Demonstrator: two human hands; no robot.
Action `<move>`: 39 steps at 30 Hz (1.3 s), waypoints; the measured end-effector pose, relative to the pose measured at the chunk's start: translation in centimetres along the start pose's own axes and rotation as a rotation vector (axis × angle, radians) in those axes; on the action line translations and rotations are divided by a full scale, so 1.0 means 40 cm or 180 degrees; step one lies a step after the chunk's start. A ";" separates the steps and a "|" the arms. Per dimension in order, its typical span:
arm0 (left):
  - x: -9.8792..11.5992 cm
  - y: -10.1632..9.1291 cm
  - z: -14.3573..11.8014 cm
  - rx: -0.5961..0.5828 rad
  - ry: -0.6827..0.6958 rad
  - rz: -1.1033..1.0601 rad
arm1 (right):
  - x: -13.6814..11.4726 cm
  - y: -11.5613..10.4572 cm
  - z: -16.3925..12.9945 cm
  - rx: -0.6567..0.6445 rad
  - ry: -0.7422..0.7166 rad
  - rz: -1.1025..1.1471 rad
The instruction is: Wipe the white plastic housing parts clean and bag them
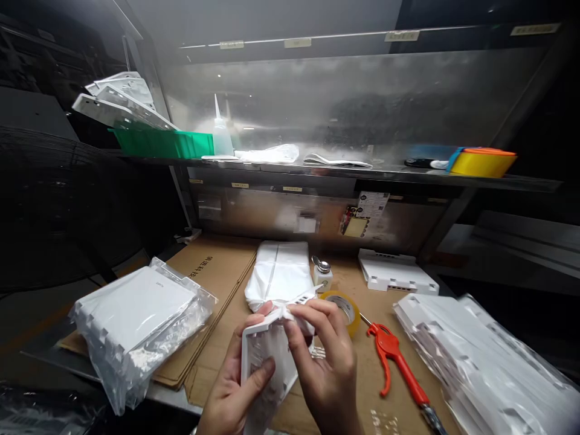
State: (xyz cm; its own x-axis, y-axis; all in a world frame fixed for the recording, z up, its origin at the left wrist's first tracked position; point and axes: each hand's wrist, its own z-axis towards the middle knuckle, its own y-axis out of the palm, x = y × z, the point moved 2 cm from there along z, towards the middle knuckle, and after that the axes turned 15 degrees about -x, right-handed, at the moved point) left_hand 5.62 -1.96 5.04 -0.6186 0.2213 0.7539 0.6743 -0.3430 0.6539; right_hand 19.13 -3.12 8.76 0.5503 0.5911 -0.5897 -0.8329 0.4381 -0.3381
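My left hand [235, 380] grips a white plastic housing [267, 347], tilted up above the bench, with its thumb on the inner face. At the housing's upper edge, my right hand [328, 362] is closed, thumb and fingers pinching a crumpled bit of white cloth [284, 312] against the rim. Much of that cloth is hidden by the fingers. Behind the hands lies a stack of white bags [278, 266]. Beside it stand a small pump bottle [322, 277] and a roll of yellow tape [356, 311].
A red air blow gun [394, 350] lies on the right. Bagged white housings [140, 308] sit at left on cardboard [226, 260]; more wrapped ones [489, 356] are at right. A white unit [396, 272] stands behind. The shelf above holds a green bin [167, 144] and a squeeze bottle [222, 136].
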 end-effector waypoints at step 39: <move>0.073 -0.282 -0.001 -0.0482 -0.0870 -0.0754 | 0.557 -0.445 -0.357 -0.1444 0.3806 -0.1655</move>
State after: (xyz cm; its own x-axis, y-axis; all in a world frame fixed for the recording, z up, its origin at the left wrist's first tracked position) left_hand -3.81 2.55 -0.12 -0.6059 0.5387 0.5854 0.4460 -0.3794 0.8106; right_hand 45.38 -7.41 -8.83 0.6087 -0.6076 -0.5103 -0.6220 0.0339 -0.7823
